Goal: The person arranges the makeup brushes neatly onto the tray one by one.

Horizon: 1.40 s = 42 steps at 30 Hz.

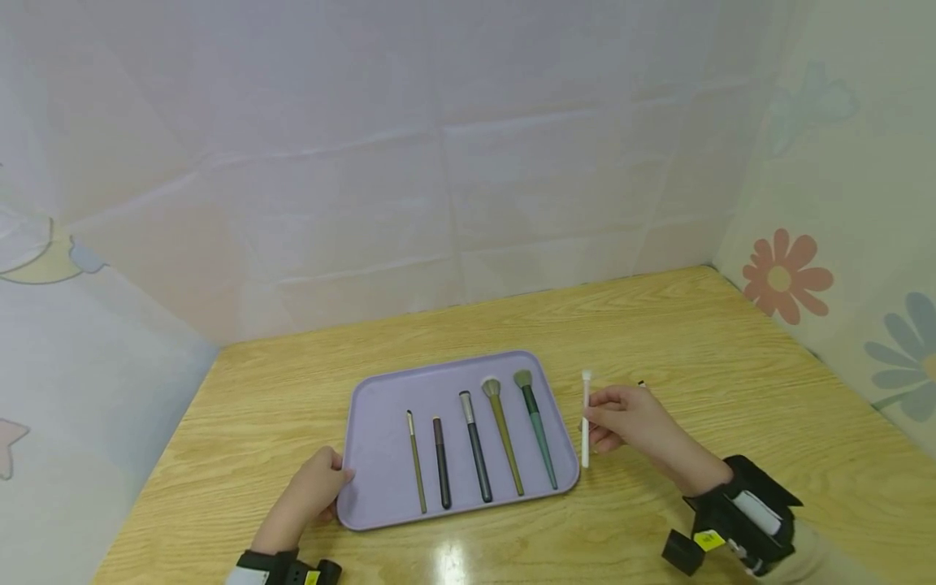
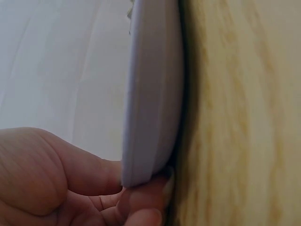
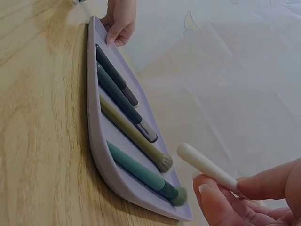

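Observation:
My left hand (image 1: 316,487) pinches the left rim of a lilac tray (image 1: 376,455), its thumb on top and fingers under the edge, as the left wrist view shows closely. Several makeup brushes lie side by side on the tray, from a thin olive one (image 1: 417,463) at the left to a green one (image 1: 539,435) at the right. Just off the tray's right edge, my right hand (image 1: 632,422) holds a white makeup brush (image 1: 586,439) between thumb and fingers, bristles pointing away from me. In the right wrist view the white handle (image 3: 207,165) stands out past the fingertips.
A wooden table (image 1: 278,390) carries the tray. A small dark-tipped thing (image 1: 642,383) shows behind my right hand, mostly hidden. Pale cloth (image 1: 351,203) hangs along the back, and a flower-printed one (image 1: 863,244) borders the right side.

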{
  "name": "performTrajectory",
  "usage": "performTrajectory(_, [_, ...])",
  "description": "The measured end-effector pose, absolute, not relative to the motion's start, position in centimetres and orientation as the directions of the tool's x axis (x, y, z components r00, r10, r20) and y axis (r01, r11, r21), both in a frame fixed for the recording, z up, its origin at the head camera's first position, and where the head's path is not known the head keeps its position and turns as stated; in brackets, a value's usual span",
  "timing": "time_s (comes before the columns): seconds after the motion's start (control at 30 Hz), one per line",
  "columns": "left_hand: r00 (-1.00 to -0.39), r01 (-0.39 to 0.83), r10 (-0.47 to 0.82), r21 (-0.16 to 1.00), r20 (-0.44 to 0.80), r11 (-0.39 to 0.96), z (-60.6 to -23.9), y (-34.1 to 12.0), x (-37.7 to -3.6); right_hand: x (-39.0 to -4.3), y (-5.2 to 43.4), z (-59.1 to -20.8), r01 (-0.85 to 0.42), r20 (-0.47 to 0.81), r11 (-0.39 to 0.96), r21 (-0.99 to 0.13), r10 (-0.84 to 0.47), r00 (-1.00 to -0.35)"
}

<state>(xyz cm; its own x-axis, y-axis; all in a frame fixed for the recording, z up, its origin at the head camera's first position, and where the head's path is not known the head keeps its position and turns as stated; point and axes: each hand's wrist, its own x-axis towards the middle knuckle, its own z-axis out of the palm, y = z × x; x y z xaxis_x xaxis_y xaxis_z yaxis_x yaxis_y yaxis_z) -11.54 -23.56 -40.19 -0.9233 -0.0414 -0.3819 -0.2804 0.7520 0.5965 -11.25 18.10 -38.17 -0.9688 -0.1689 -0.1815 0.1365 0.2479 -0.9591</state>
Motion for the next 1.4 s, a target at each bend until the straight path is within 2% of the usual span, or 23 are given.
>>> performTrajectory(1.4, [-0.924,-0.281,-0.045,0.592,-0.380,0.755,-40.1,-23.4,-11.5,-12.1,13.5,-38.0,0.124,-0.164,0.165,-0.978,-0.254,-0.953])
